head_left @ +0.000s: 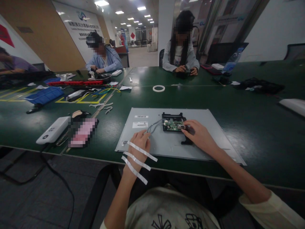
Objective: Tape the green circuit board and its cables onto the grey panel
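A grey flat panel [171, 149] with white labels lies on the table before me. On it is a black bracket [172, 115] carrying a green circuit board [170, 124]. Thin grey cables [154, 123] run from the board's left side to my left hand [139, 144], whose bent fingers close around their near end; the fingertips are partly hidden. Three white tape strips [137, 160] cling across the back of that hand and wrist. Thumb and fingers of my right hand [197, 133] pinch the board's right edge, by a metal connector [181, 126].
Left of the panel lie a white power bank [53, 129] and a pink phone [83, 133]. Farther off are tape scraps [103, 106], a blue tray [45, 95] and a tape roll [159, 88]. Two people [179, 47] work across the table, another at far left.
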`<act>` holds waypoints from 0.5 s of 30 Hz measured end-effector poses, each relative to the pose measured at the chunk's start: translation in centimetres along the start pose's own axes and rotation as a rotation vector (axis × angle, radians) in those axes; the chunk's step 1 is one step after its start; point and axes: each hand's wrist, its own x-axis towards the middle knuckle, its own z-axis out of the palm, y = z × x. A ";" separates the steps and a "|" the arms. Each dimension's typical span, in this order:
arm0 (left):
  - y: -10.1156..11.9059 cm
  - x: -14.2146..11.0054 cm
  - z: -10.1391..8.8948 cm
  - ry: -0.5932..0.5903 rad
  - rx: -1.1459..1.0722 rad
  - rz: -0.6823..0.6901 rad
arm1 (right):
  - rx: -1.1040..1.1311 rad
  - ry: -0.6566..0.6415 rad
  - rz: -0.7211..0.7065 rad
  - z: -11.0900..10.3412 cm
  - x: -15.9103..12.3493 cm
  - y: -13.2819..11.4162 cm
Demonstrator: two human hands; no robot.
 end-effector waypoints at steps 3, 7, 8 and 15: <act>0.5 0.0 0.1 0.031 0.037 -0.011 | -0.001 0.004 -0.003 0.2 0.0 0.2; 1.9 0.3 -0.3 0.053 0.040 0.026 | -0.003 -0.004 -0.003 0.3 0.0 0.3; 2.3 0.4 -0.4 0.041 0.034 0.039 | -0.004 -0.007 -0.003 0.3 0.0 0.2; 4.6 1.2 0.3 -0.013 0.015 0.146 | -0.006 -0.016 0.003 0.3 -0.1 0.0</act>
